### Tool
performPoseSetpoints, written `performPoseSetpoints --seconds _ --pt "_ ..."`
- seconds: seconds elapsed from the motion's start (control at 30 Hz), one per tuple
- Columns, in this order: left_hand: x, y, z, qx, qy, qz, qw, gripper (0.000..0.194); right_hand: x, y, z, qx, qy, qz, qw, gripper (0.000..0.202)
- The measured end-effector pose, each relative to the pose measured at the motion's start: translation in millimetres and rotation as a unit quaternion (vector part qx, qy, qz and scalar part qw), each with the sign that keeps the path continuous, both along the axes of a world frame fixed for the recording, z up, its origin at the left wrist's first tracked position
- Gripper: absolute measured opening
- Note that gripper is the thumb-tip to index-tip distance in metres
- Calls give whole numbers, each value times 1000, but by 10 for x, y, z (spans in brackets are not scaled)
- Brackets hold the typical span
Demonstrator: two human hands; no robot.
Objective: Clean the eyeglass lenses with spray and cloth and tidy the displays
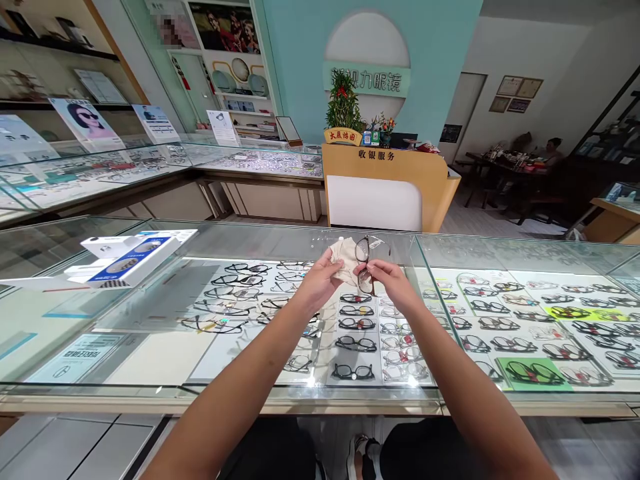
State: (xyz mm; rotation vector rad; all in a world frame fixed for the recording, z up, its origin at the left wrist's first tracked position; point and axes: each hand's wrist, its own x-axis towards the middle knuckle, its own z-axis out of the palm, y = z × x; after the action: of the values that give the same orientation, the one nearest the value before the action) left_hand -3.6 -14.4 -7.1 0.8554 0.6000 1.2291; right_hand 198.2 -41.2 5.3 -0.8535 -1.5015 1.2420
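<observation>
Above the glass display case, my left hand [323, 280] is closed on a cream cloth [346, 257], pinched between thumb and fingers. My right hand [393, 283] holds a pair of dark-rimmed glasses [362, 250] near the bridge. The glasses are turned so that one lens is above the other, with a temple reaching up to the right. The cloth is just left of the glasses, close to the upper lens. Part of my right fingers is hidden behind the frame.
Rows of glasses [356, 343] lie inside the glass case [250, 395]. A blue and white box [133, 261] stands on its left part. Beyond are a wooden counter [390, 167] with a plant [343, 107], and a person at a far table.
</observation>
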Motion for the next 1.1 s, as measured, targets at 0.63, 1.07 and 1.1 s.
performPoseSetpoints --seconds 0.63,1.07,1.1 --pt "3 -46 58 106 193 169 961 49 1 -17 50 -9 1 -9 1000 36" --pt "-117 -106 169 221 373 191 880 28 101 66 7 -5 28 -22 999 34" --pt "-121 -105 165 220 392 216 867 34 95 58 10 -7 32 -19 999 33"
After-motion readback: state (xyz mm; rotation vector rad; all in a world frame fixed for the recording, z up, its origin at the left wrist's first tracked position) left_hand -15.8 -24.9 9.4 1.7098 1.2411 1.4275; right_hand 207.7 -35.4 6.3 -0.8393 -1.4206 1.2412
